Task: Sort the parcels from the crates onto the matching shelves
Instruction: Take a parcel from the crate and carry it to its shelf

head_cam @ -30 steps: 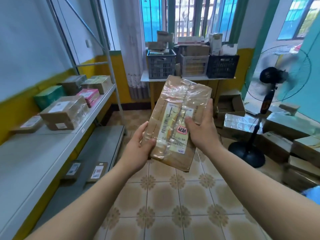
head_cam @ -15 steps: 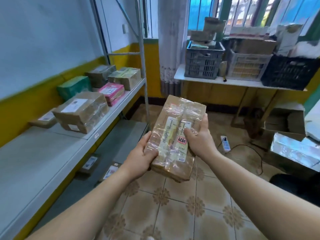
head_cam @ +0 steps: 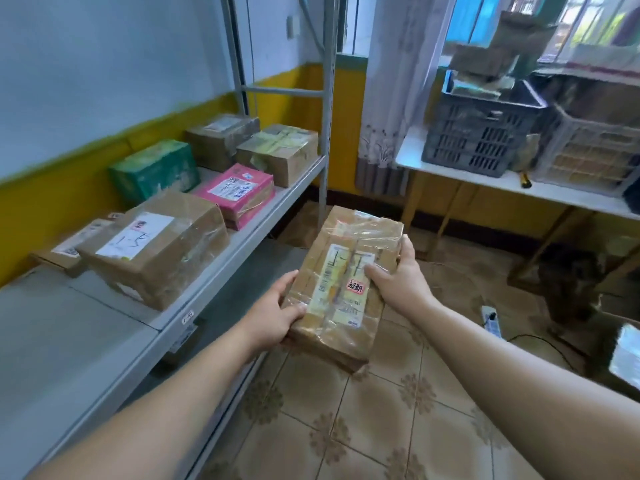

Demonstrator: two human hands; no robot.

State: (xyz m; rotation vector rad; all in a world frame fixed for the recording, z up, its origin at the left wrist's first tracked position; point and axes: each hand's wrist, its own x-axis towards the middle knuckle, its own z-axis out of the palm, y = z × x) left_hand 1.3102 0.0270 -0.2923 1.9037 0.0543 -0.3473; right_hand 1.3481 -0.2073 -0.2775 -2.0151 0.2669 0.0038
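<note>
We hold one brown parcel (head_cam: 346, 289) in both hands, above the floor (head_cam: 381, 427). Our left hand (head_cam: 273, 317) grips its near left edge, and our right hand (head_cam: 401, 282) grips its right side, farther up. The fingers (head_cam: 375, 270) curl round the edges, thumbs on top (the other fingertips hide under the box). The parcel's long side points away from us and a bit to the right. The grey shelf (head_cam: 86, 327) lies to the left of our fingers, and the left hand is the nearer one to it. There is bare room there, just this side of the big brown box (head_cam: 156, 247). We think the parcel must swing left.
</note>
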